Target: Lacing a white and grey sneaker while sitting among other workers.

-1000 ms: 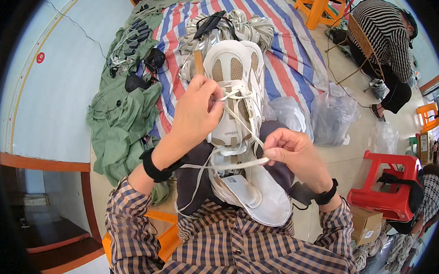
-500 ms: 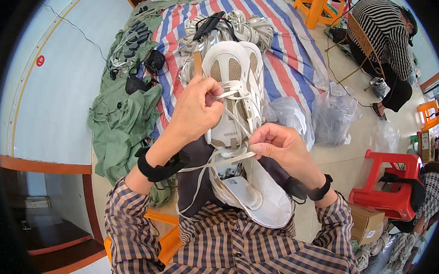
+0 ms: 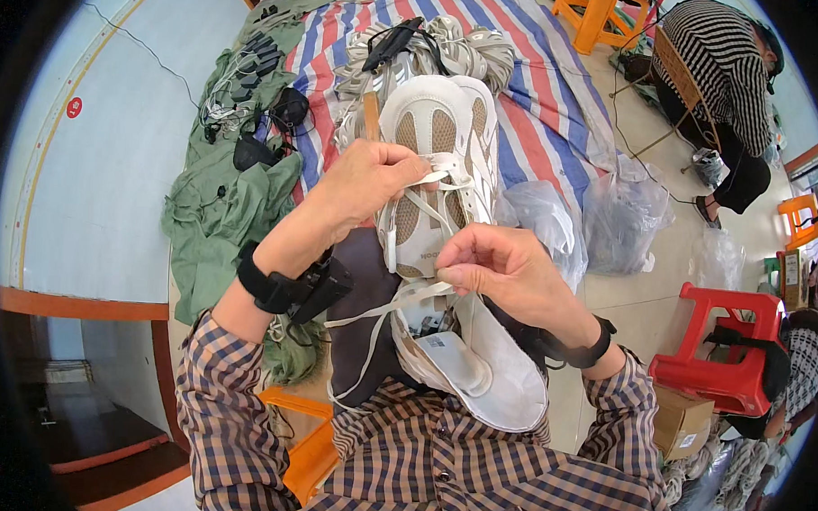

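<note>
A white and beige sneaker with tan mesh panels rests on my lap, toe pointing away from me. Its opening faces me, and a pale insole shows inside the heel part. Part of what looks like a second sneaker shows close along its right side. My left hand pinches the flat off-white shoelace by the upper eyelets. Lower down, over the tongue, my right hand has thumb and forefinger closed on the lace. A loose lace end hangs toward my left thigh.
Bundled laces and a black strap-like item lie beyond the shoe on a striped sheet. Green cloth lies left; clear plastic bags and a red stool stand right. A person in stripes bends over at back right.
My right hand has shifted slightly left across the tongue. My left hand has turned, its wrist moving left and down, still at the upper laces.
</note>
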A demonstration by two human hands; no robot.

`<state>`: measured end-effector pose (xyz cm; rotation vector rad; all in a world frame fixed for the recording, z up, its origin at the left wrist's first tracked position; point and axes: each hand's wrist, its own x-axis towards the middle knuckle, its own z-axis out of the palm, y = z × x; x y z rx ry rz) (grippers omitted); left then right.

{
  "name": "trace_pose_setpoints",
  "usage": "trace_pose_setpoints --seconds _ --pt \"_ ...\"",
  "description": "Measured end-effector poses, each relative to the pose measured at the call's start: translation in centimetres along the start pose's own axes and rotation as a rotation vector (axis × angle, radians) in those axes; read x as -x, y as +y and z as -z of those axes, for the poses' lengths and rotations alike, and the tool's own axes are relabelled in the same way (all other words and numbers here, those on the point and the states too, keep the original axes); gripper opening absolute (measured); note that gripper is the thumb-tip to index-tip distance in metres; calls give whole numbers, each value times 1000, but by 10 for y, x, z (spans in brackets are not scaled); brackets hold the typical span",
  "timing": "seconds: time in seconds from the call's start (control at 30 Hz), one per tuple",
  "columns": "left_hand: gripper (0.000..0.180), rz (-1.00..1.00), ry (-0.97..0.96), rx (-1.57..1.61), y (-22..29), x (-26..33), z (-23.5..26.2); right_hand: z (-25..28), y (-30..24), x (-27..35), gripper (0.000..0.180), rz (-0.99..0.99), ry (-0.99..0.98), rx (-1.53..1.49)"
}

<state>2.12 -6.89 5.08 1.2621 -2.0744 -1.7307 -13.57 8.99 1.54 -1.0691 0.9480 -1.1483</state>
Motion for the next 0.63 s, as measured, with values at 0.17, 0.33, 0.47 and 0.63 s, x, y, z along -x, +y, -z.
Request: trace_pose_setpoints --seconds 0.17,0.33,0.47,0.63 --pt "19 -40 -37 46 2 3 -2 -2 -2 -3 7 -45 -51 36" --pt "14 -137 27 -172 13 20 4 -3 1 -7 7 -89 -68 21" --pt "13 -408 17 -167 -15 17 14 -8 -2 -10 8 -126 -87 17" --pt "12 -588 -49 -182 -23 12 11 -8 -9 -5 10 -116 -58 51"
